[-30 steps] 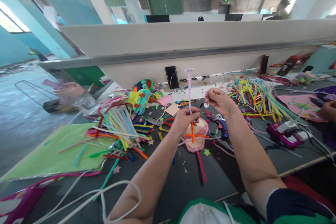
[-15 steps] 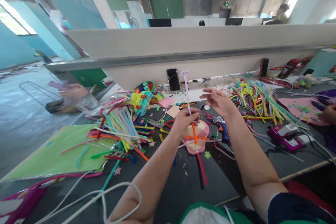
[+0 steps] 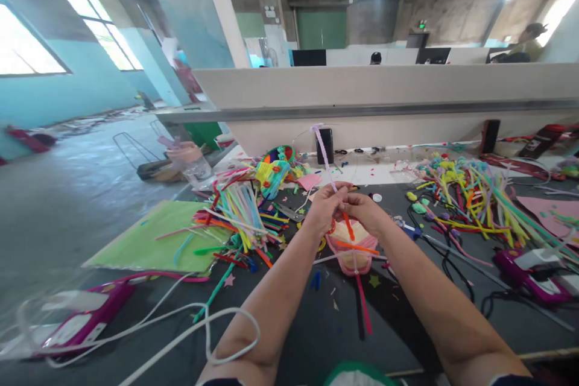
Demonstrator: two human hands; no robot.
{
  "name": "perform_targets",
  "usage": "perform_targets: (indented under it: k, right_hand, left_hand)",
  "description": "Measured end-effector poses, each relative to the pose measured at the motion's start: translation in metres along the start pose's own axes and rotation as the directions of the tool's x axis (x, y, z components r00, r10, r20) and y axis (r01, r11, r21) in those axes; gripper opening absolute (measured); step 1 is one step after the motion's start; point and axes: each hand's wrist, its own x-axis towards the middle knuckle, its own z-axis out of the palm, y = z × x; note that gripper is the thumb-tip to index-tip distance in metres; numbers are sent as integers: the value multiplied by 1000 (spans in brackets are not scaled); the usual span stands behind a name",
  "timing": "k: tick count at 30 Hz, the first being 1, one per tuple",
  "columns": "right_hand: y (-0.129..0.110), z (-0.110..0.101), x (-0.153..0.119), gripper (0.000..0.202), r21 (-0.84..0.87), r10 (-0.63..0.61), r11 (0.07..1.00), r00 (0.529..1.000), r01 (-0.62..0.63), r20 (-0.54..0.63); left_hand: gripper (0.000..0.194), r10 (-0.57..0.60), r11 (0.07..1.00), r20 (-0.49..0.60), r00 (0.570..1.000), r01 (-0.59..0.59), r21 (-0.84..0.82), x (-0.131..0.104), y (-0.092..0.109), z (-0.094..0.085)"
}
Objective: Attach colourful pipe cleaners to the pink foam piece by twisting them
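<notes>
My left hand [image 3: 326, 208] is closed on a chain of joined pipe cleaners. Its lilac pipe cleaner [image 3: 324, 151] rises above my fingers toward the partition. Below them hang an orange pipe cleaner [image 3: 348, 226] and a pink-red pipe cleaner [image 3: 363, 304]. My right hand [image 3: 362, 210] meets the left at the middle of the chain, fingers pinched around the joint, which the fingers hide. Another orange pipe cleaner [image 3: 362, 248] crosses the chain. Behind it on the table lies a pink-edged cream padded piece [image 3: 355, 262], partly covered.
A bundle of pipe cleaners [image 3: 239, 211] lies to the left beside a green sheet [image 3: 167, 235]; more pipe cleaners [image 3: 479, 193] are heaped at right. Scissors [image 3: 288, 212] lie near my left hand. Purple power strips [image 3: 527, 274] with cords sit on both sides. A phone [image 3: 324, 146] leans on the partition.
My right hand has come in from the right, where it was apart, and now grips the chain beside my left hand. The view has turned slightly left and up.
</notes>
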Motion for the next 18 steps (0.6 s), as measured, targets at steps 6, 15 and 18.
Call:
perform_targets:
  k: [6, 15, 18]
  right_hand:
    - [-4, -1, -1, 36, 68, -11, 997, 985, 23, -172]
    - [-4, -9, 4, 27, 35, -86, 994, 951, 100, -297]
    - [-3, -9, 5, 26, 33, -80, 995, 951, 94, -299]
  left_hand:
    - [42, 74, 967, -92, 993, -94, -235, 10, 3, -7]
    - [33, 128, 958, -266, 955, -189, -217, 17, -5, -19]
    - [30, 137, 964, -279, 950, -192, -182, 15, -8, -12]
